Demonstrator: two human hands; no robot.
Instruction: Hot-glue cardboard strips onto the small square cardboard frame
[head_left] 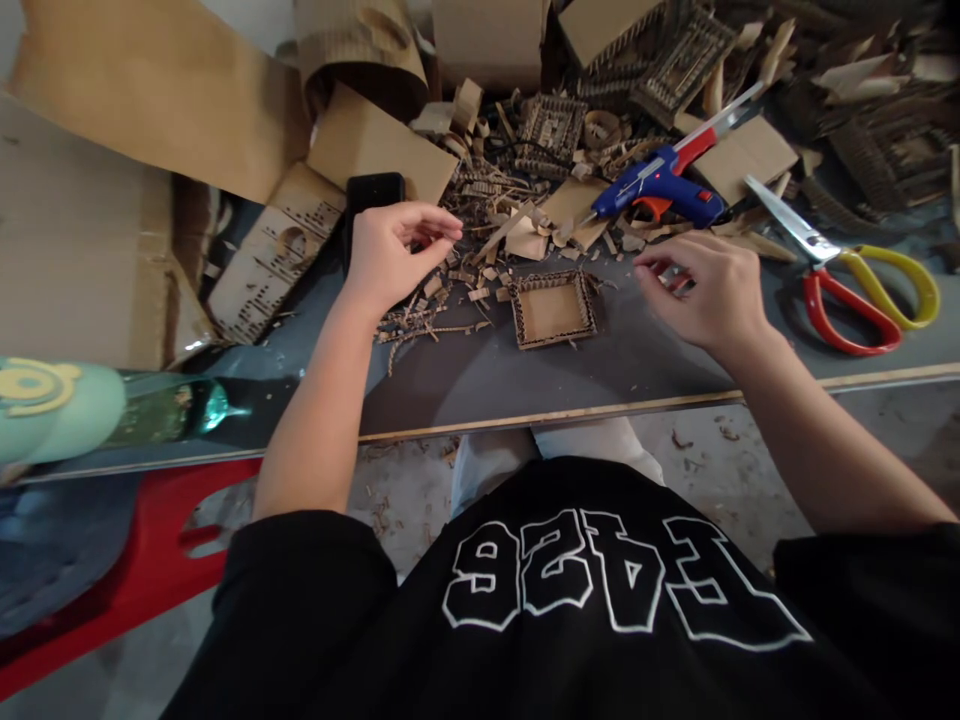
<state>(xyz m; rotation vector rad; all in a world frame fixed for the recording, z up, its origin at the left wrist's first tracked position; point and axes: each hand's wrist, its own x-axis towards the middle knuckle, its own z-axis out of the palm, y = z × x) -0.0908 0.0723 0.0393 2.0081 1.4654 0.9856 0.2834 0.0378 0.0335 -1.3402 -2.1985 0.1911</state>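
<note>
Nearest the camera, the person's black shirt (585, 600) carries large white outlined characters, seen upside down, that look like "PA26". Beyond it runs the front edge of a dark grey table (480, 385) with a pale wooden rim, above a dusty floor strewn with scraps.

The left hand (394, 250) hangs over the table with thumb and forefinger pinched together on a thin cardboard strip (476, 229), the other fingers loosely curled. The right hand (705, 290) hovers well apart from it, fingers bent and tips close together over small scraps; whether it holds anything cannot be told.

Between the hands lies a small square cardboard tray (553, 308), flat on the table. At the left edge lies a green bottle (172, 410) with a pale cap. Right of the right hand lie scissors (855, 275) with red and yellow handles. Farther back sit a blue glue gun (660, 182), a black phone (373, 192), and heaps of cut cardboard (555, 130) with large brown sheets (157, 100) behind.
</note>
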